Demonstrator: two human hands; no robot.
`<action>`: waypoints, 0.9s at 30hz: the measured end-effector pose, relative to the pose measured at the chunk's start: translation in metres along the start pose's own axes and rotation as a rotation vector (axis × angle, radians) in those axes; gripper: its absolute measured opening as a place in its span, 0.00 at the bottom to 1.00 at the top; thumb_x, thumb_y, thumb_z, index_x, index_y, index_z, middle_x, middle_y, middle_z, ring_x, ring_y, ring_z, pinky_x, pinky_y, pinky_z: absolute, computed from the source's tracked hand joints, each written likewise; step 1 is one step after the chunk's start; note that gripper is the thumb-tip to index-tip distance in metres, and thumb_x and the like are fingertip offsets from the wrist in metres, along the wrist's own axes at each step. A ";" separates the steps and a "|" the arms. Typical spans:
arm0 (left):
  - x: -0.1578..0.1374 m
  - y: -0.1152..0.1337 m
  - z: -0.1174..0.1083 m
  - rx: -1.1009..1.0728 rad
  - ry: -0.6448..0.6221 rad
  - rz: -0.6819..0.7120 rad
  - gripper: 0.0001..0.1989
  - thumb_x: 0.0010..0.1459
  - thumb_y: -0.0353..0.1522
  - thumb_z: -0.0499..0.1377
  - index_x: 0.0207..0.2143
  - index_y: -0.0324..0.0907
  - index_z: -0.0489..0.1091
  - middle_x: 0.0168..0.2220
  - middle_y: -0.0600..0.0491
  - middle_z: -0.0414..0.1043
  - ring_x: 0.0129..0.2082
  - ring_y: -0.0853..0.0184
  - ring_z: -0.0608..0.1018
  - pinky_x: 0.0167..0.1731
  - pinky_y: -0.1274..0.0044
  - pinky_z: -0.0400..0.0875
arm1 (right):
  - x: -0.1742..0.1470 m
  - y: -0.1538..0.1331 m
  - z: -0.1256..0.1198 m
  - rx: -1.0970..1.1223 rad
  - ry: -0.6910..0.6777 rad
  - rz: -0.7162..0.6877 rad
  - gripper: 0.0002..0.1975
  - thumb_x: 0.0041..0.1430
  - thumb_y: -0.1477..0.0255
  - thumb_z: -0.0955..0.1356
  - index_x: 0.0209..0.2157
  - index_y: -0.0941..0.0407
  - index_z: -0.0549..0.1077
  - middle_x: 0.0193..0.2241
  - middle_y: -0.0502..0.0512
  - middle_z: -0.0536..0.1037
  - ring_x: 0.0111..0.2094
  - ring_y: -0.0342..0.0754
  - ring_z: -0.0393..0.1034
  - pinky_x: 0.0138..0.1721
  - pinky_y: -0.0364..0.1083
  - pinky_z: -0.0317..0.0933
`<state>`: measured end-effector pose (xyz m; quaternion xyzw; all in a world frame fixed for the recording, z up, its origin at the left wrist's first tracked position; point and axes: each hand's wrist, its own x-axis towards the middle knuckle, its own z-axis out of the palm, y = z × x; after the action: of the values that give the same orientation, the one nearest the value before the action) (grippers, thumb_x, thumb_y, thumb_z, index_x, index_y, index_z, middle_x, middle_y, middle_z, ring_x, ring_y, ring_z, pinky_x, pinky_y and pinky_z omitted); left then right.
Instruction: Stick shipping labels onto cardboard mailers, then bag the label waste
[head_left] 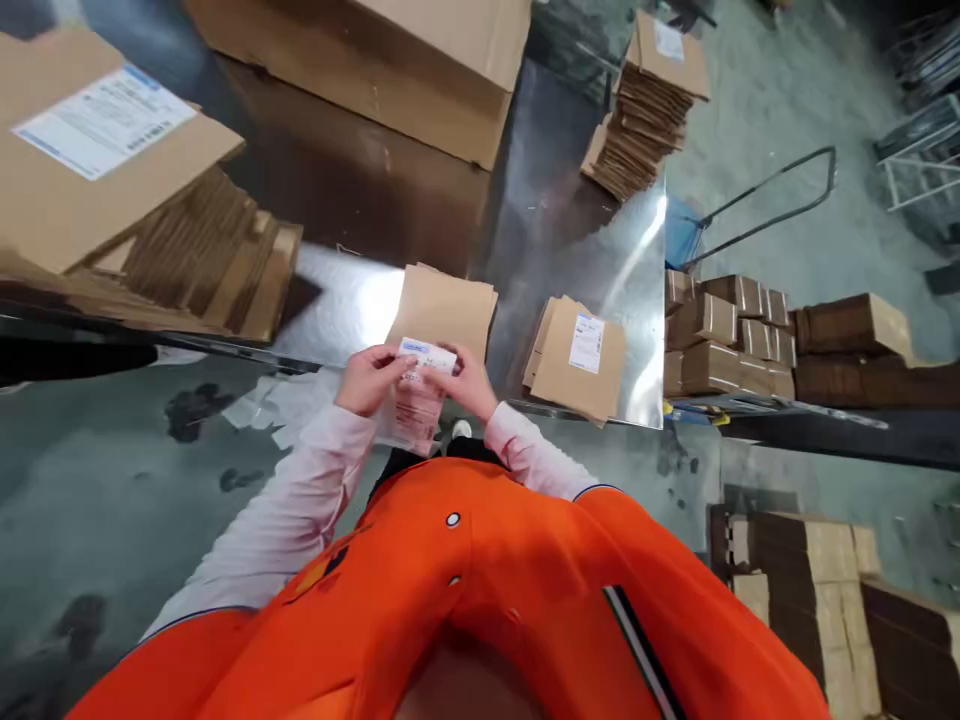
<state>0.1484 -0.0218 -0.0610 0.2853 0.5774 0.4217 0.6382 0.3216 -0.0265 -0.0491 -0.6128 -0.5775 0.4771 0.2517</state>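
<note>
Between my two hands is a strip of printed labels, with a blue band on its topmost label and the lower part hanging down, pinkish. My left hand pinches its left edge with thumb and fingers. On the other side my right hand grips the right edge. Just beyond my hands, a small stack of flat cardboard pieces lies at the table's front edge. To its right rests another stack of flat cardboard, whose top piece bears a white label.
A tall pile of flattened cartons stands on the metal table at left. Behind is a large cardboard box; another carton pile is at the far right corner. A trolley handle and bundled boxes are beyond the right edge.
</note>
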 end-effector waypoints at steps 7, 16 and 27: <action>0.003 -0.031 0.028 0.061 0.203 -0.039 0.17 0.49 0.39 0.68 0.19 0.38 0.67 0.20 0.55 0.66 0.23 0.72 0.67 0.28 0.78 0.65 | 0.026 -0.015 -0.024 -0.247 -0.037 0.027 0.06 0.61 0.70 0.75 0.38 0.56 0.86 0.36 0.53 0.85 0.39 0.48 0.80 0.48 0.45 0.71; 0.016 -0.042 0.044 -0.295 -0.142 -0.502 0.29 0.32 0.32 0.76 0.41 0.35 0.77 0.42 0.44 0.81 0.38 0.56 0.82 0.39 0.67 0.80 | 0.134 0.016 -0.044 -0.373 0.161 0.090 0.08 0.58 0.69 0.76 0.39 0.56 0.86 0.52 0.56 0.79 0.54 0.49 0.72 0.59 0.46 0.64; -0.044 -0.113 0.014 -0.015 -0.089 -0.521 0.27 0.30 0.42 0.78 0.32 0.38 0.76 0.43 0.39 0.81 0.57 0.43 0.77 0.63 0.59 0.69 | 0.182 0.042 -0.038 -0.814 0.216 0.131 0.31 0.67 0.60 0.70 0.68 0.54 0.67 0.69 0.67 0.59 0.68 0.63 0.54 0.65 0.64 0.53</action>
<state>0.1866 -0.1129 -0.1326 0.1406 0.5996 0.2343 0.7522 0.3527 0.1469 -0.1231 -0.7441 -0.6488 0.1584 0.0175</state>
